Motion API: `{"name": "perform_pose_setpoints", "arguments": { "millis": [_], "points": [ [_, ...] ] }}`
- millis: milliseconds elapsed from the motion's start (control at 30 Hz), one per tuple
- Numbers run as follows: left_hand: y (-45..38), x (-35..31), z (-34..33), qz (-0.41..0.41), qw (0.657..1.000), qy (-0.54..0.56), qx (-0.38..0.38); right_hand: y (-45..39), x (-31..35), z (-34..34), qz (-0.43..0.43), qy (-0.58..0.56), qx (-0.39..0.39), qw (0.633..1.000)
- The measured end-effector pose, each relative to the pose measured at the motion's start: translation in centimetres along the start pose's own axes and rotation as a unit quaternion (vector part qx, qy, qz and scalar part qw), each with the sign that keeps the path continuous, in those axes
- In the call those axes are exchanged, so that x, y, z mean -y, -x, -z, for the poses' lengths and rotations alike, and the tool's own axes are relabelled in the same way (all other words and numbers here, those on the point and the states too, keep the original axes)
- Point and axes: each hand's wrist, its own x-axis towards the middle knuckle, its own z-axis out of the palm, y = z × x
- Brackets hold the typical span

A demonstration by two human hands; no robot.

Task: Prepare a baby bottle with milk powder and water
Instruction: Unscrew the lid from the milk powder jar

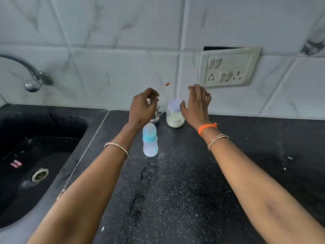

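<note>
While the capped baby bottle point(150, 140) stands on the bench point(175, 182), right hand point(197, 104) fingers spread wide beside powder jar point(175, 113); left hand point(143, 106) curled, contents unclear. Risk: wrist toppling bottle.

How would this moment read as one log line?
left hand: open over steel cup | right hand: open beside powder jar | baby bottle: capped, upright

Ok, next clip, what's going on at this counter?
A person is at a dark counter beside a sink, reaching with both hands. The right hand is open next to a lidded jar holding pale powder, thumb at its lid. The left hand is curled above a small steel cup; whether it grips anything is unclear. The baby bottle stands capped, untouched and seemingly empty.
</note>
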Motion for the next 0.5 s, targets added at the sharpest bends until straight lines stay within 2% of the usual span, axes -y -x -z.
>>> {"name": "perform_pose_setpoints", "arguments": {
  "millis": [133,233,333,400,500],
  "points": [
    [-1.9,1.7,-1.9,0.031,0.999,0.023,-0.005,-0.9,-0.1,-4.2,-0.064,-0.024,0.102,0.992],
    [-3.4,3.1,-2.6,0.051,0.998,0.038,0.003,-2.3,0.0,-7.0,-0.078,-0.051,0.184,0.979],
    [-4.2,3.6,-2.6,0.065,0.997,0.048,0.021,-3.1,0.0,-8.5,-0.088,-0.061,0.234,0.966],
    [-4.4,4.0,-2.3,0.066,0.996,0.049,0.024,-3.4,-0.1,-8.7,-0.084,-0.049,0.246,0.964],
    [-4.3,3.8,-1.8,0.061,0.996,0.054,0.021,-3.5,-0.2,-7.7,-0.092,-0.075,0.223,0.967]
  ]
}}
